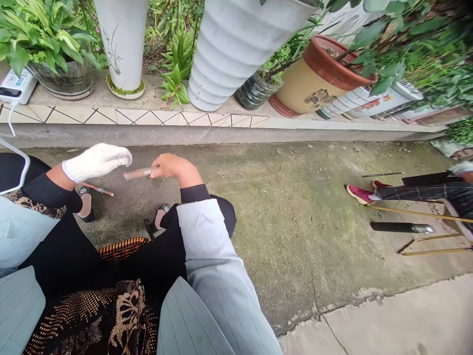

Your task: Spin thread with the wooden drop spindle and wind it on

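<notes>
My left hand (98, 161) wears a white knitted glove. Its fingers stretch to the right with a slight curl, and I see nothing in them. The fingertips look greyish and a little smeared. Bare, my right hand (168, 166) is closed round a short brown stick-like thing (137, 174) with a pale or silvery band near the fingers. Its far end is blurred and points toward the glove, with a small gap between. On the ground below my left wrist lies a thin reddish stick-like thing (99, 189), partly hidden by my sleeve.
Ahead runs a tiled ledge (148, 117) with potted plants, including a tall white ribbed pot (225, 54). A white box with a cable (17, 86) sits at its left end. On the right are another person's red shoes (359, 194) and a dark cylinder (401, 227).
</notes>
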A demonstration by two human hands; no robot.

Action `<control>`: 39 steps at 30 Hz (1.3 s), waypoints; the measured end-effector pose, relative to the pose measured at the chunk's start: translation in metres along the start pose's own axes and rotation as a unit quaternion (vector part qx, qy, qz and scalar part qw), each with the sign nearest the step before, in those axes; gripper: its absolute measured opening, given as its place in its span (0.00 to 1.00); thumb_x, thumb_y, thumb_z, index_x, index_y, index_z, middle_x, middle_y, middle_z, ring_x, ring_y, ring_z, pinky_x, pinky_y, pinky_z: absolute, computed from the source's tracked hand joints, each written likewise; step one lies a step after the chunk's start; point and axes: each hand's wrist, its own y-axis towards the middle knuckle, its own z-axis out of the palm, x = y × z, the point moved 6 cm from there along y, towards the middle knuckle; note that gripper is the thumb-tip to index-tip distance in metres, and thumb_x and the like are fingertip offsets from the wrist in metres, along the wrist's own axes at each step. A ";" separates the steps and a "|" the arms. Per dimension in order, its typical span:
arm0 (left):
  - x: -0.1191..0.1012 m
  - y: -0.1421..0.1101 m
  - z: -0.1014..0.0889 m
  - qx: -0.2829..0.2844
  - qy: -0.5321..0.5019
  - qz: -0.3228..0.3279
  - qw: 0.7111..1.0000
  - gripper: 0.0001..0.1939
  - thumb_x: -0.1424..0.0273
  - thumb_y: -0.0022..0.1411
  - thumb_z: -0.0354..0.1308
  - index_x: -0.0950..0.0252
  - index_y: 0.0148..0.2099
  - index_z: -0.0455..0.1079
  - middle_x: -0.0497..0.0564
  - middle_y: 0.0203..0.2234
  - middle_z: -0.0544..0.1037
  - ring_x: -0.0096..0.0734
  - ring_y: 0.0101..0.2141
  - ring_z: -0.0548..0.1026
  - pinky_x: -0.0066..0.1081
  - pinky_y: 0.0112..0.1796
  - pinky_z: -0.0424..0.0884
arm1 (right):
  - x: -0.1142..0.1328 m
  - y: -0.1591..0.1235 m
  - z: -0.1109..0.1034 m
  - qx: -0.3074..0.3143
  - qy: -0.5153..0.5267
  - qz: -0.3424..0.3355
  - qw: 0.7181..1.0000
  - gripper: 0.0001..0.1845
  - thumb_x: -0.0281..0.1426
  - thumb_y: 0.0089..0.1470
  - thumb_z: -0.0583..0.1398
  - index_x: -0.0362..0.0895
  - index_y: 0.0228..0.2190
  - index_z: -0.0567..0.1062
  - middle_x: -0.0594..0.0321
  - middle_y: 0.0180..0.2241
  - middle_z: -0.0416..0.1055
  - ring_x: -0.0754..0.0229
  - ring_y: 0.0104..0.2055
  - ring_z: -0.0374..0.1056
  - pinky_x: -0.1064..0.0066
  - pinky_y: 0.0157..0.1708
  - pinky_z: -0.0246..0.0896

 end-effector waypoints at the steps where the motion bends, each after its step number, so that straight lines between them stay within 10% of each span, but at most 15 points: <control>1: 0.001 0.000 -0.002 -0.009 0.003 -0.013 1.000 0.17 0.64 0.65 0.43 0.66 0.39 0.72 0.51 0.33 0.77 0.31 0.31 0.72 0.28 0.37 0.65 | 0.004 -0.003 0.008 0.060 0.011 -0.019 0.998 0.08 0.32 0.48 0.63 0.40 0.30 0.78 0.64 0.19 0.67 0.64 0.22 0.62 0.72 0.22 0.55; 8: 0.011 0.005 -0.006 -0.044 -0.047 -0.103 0.993 0.18 0.63 0.62 0.44 0.66 0.39 0.72 0.52 0.31 0.77 0.31 0.28 0.70 0.28 0.33 0.65 | 0.038 -0.029 0.007 0.161 0.178 -0.236 0.942 0.14 0.33 0.49 0.63 0.38 0.38 0.75 0.70 0.22 0.66 0.72 0.20 0.59 0.79 0.21 0.56; 13: 0.011 0.006 0.009 0.006 -0.125 -0.105 0.986 0.20 0.58 0.64 0.45 0.68 0.39 0.72 0.52 0.26 0.74 0.29 0.26 0.69 0.27 0.31 0.65 | 0.031 -0.027 -0.036 -0.119 0.389 -0.269 0.873 0.16 0.40 0.52 0.62 0.40 0.36 0.72 0.69 0.22 0.64 0.72 0.21 0.57 0.80 0.20 0.54; 20: -0.007 0.003 0.004 0.033 -0.108 -0.060 0.992 0.19 0.60 0.65 0.44 0.67 0.39 0.71 0.51 0.28 0.75 0.27 0.26 0.68 0.26 0.30 0.64 | -0.014 -0.029 -0.065 -0.435 0.481 -0.106 0.754 0.20 0.46 0.61 0.51 0.43 0.39 0.69 0.65 0.27 0.66 0.70 0.24 0.61 0.79 0.24 0.60; 31: -0.007 -0.008 -0.018 -0.073 -0.054 -0.099 0.991 0.15 0.64 0.64 0.45 0.64 0.41 0.72 0.50 0.31 0.76 0.28 0.30 0.70 0.26 0.33 0.65 | -0.020 -0.009 -0.048 -0.349 0.105 0.057 0.930 0.14 0.40 0.54 0.60 0.41 0.33 0.74 0.59 0.28 0.68 0.59 0.34 0.66 0.69 0.34 0.60; 39: 0.012 -0.004 -0.015 -0.115 -0.079 -0.134 0.981 0.13 0.65 0.62 0.47 0.64 0.39 0.71 0.50 0.27 0.75 0.28 0.26 0.70 0.26 0.29 0.63 | 0.017 -0.004 0.020 0.095 0.051 -0.053 0.993 0.06 0.29 0.47 0.65 0.38 0.25 0.78 0.71 0.14 0.60 0.71 0.18 0.58 0.76 0.24 0.51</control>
